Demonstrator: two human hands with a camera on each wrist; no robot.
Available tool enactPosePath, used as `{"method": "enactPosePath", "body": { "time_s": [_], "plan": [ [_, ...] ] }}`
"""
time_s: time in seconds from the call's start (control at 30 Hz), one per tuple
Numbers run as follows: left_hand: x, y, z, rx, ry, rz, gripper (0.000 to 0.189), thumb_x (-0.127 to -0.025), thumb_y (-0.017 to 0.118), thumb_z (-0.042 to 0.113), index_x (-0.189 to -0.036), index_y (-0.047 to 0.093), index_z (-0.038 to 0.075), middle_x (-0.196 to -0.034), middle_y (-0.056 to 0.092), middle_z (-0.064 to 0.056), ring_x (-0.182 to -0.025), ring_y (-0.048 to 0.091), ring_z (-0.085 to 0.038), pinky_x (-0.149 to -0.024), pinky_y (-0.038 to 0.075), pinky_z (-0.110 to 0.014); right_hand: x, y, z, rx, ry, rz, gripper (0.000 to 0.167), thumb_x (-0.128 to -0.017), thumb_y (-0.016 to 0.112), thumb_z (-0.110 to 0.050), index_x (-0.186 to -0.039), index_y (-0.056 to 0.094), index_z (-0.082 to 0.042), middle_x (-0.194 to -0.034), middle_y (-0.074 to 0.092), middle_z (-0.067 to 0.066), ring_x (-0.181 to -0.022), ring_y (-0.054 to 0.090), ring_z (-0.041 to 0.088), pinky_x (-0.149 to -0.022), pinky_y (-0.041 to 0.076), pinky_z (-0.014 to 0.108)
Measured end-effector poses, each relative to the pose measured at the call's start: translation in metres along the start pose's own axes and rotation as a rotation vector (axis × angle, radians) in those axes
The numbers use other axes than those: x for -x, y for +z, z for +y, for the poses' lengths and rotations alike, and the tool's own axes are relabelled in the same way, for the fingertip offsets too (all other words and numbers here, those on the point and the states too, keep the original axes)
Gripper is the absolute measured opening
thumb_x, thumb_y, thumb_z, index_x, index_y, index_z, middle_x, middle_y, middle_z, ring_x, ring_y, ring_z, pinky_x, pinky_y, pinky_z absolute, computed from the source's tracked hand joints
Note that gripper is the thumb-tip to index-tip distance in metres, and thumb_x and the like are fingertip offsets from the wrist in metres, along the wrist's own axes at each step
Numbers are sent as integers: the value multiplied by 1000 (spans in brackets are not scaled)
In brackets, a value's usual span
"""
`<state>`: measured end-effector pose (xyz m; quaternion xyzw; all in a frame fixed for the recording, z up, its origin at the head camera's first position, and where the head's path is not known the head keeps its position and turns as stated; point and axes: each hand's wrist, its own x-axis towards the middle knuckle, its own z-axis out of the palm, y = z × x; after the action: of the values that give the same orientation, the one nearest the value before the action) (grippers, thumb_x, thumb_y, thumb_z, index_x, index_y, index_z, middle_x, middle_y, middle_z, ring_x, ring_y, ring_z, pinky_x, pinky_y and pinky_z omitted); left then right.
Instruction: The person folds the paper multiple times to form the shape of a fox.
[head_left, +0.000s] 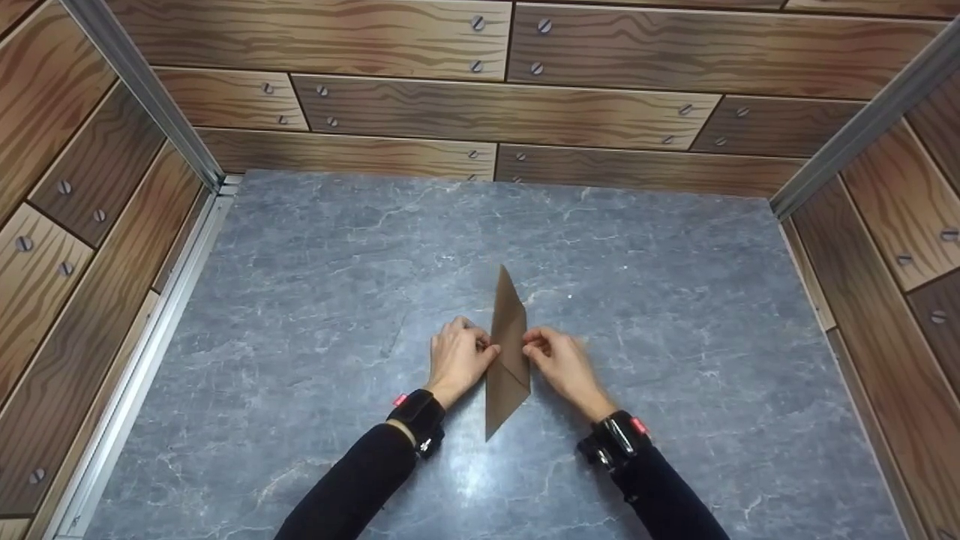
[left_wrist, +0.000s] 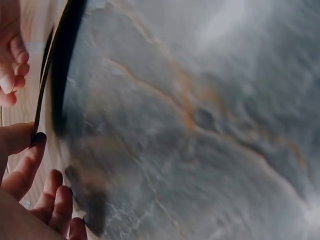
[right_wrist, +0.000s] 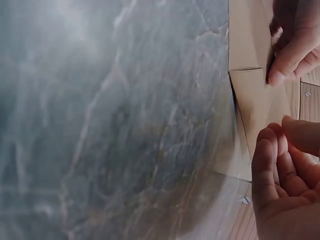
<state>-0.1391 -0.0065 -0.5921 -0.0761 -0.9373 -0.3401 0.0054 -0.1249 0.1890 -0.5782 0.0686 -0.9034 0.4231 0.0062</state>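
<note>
A grey-blue marbled surface (head_left: pixel 675 300) with pale veins fills the middle of the head view, a patch of glare at 6 o'clock. A back wall (head_left: pixel 420 105) printed with wooden planks and slotted screws rises at 12 o'clock; side walls (head_left: pixel 112 225) in the same print stand at 9 and 3. Grey metal posts (head_left: pixel 142 90) run up the corners at 10 and 2, and a pale metal rail (head_left: pixel 146 394) edges the surface towards 9.

The folded brown paper (head_left: pixel 510 330) is just below the view's centre, its long points towards 12 and 6, a crease crossing its lower part. The left hand (head_left: pixel 461 356), at 9 o'clock to it, pinches its near edge between thumb and forefinger. The right hand (head_left: pixel 559 364), at 3 o'clock, has curled fingers with thumb and fingertips nearly meeting at the paper's edge; whether they have hold of it cannot be told.

Black sleeves (head_left: pixel 352 480) run out of frame at 7 and 5 o'clock, below black wristbands (head_left: pixel 416 420). In the left wrist view the paper is nearly edge-on and cut off at the top; both wrist views blur the surface and crop the hands.
</note>
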Motion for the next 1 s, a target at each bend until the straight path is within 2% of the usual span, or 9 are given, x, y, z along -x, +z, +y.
{"method": "enactPosePath", "body": {
  "time_s": [0.2,0.33,0.47,0.6,0.73,1.0],
  "plan": [
    [1,5,-4,-84,62,46,18,-84,84,30,-82,71,16,-100,55,-3,-96,54,-26,-80,42,-44,-5,4,-2,143,-77,-9,13,-91,77,-6,-103,74,-6,-97,71,5,-87,68,21,-79,56,40],
    [2,7,-7,-104,98,78,22,-83,85,28,-85,68,15,-102,54,-5,-97,53,-28,-81,43,-45,-8,5,-3,193,-153,-9,16,-90,78,-5,-105,74,-3,-103,69,9,-94,67,27,-84,56,44],
    [3,8,-7,-113,110,82,25,-84,86,28,-90,65,14,-106,54,-7,-99,54,-29,-81,44,-46,-13,5,-1,244,-231,-28,20,-90,79,-7,-108,73,-3,-107,69,11,-99,66,31,-87,55,47],
    [3,7,-6,-134,108,80,29,-84,86,30,-93,64,13,-108,55,-8,-99,54,-30,-79,45,-44,-20,4,0,287,-277,-118,29,-94,75,-11,-121,72,-1,-128,67,15,-119,63,36,-103,50,50],
    [3,8,-6,-142,107,71,30,-85,85,31,-96,65,12,-109,55,-9,-99,55,-30,-78,45,-44,-26,3,3,302,-280,-229,40,-99,69,-14,-136,65,1,-149,56,15,-137,52,38,-115,40,51],
    [5,8,-4,-142,113,60,31,-85,85,34,-98,66,14,-111,55,-9,-99,54,-30,-79,45,-43,-30,3,8,379,-276,-334,53,-99,71,-21,-144,58,1,-157,48,16,-145,42,39,-119,33,54]
  ]
}}
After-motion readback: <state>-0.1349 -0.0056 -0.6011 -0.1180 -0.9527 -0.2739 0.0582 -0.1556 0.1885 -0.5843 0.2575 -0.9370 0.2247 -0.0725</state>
